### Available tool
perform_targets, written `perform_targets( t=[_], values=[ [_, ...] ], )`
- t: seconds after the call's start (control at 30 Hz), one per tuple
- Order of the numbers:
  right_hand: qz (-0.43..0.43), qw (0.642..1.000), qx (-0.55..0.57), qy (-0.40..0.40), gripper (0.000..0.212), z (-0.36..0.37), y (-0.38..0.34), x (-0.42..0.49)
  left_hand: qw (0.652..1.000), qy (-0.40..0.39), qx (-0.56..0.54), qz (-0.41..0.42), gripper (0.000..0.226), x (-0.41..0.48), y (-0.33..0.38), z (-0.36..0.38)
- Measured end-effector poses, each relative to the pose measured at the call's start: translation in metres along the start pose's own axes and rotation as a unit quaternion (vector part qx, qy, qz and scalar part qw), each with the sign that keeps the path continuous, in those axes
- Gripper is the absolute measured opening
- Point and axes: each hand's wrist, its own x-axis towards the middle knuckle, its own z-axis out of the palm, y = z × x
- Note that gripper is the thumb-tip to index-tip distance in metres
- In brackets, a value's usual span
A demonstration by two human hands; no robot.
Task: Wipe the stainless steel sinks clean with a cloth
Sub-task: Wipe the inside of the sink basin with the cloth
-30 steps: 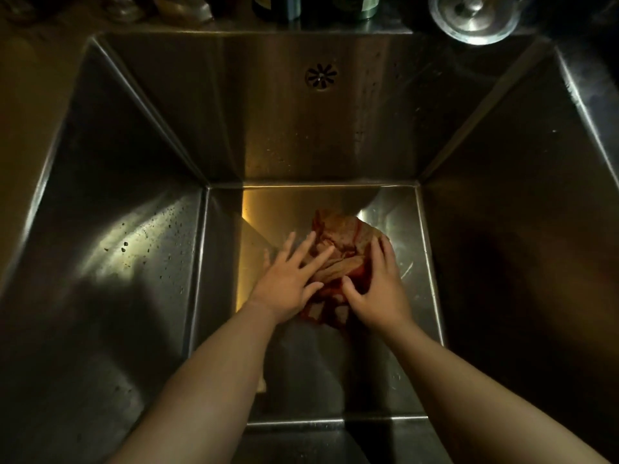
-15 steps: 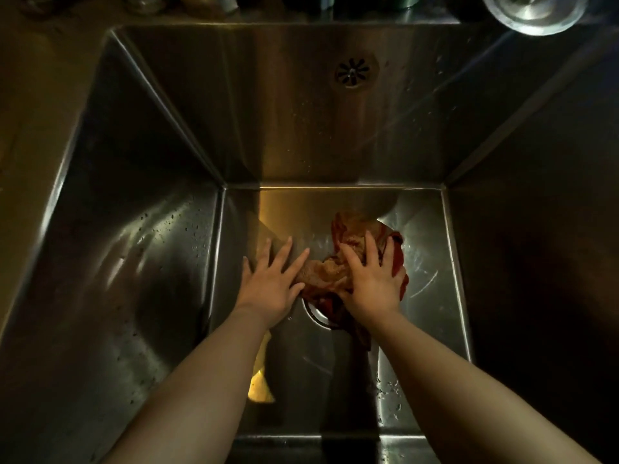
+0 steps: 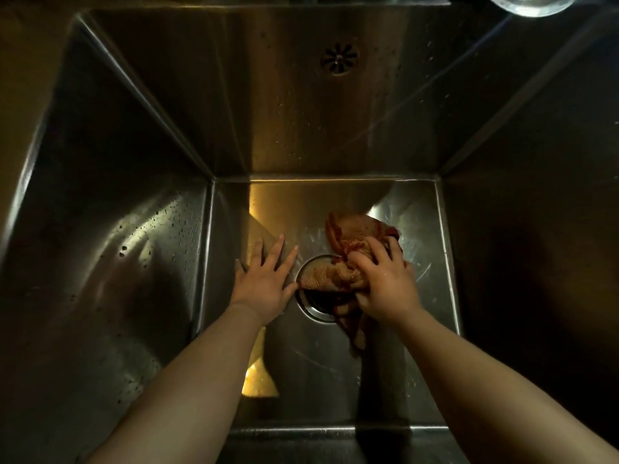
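A deep stainless steel sink (image 3: pixel 110 256) fills the view. On its floor lies a crumpled red and tan cloth (image 3: pixel 351 236), draped partly over the round drain (image 3: pixel 313 304). My right hand (image 3: pixel 385 283) presses down on the cloth with fingers curled into it. My left hand (image 3: pixel 264 279) lies flat on the sink floor just left of the drain, fingers spread, off the cloth. A strip of cloth trails toward me under my right wrist.
An overflow grate (image 3: pixel 339 58) sits high on the back wall. Water droplets speckle the left wall. A round metal lid or bowl (image 3: pixel 532 5) rests on the ledge at the top right. The right wall is in deep shadow.
Both hands were on the cloth a second ago. My left hand has come off it onto the bare floor, while my right hand dragged the cloth rightward, uncovering the drain.
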Motion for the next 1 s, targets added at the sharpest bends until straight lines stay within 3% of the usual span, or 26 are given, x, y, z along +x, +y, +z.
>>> perform_targets(
  t=[0.4, 0.77, 1.0],
  values=[
    [0.092, 0.995, 0.003, -0.043, 0.069, -0.011, 0.015, -0.042, 0.998, -0.017, -0.051, -0.034, 0.067, -0.017, 0.019, 0.005],
    [0.086, 0.991, -0.057, -0.081, 0.066, -0.012, 0.026, -0.06, 0.998, -0.019, -0.045, -0.038, 0.066, -0.026, 0.02, 0.014],
    [0.08, 0.995, -0.055, -0.037, 0.061, -0.026, 0.038, -0.033, 0.998, -0.01, -0.042, -0.035, 0.067, -0.023, 0.017, 0.021]
  ],
)
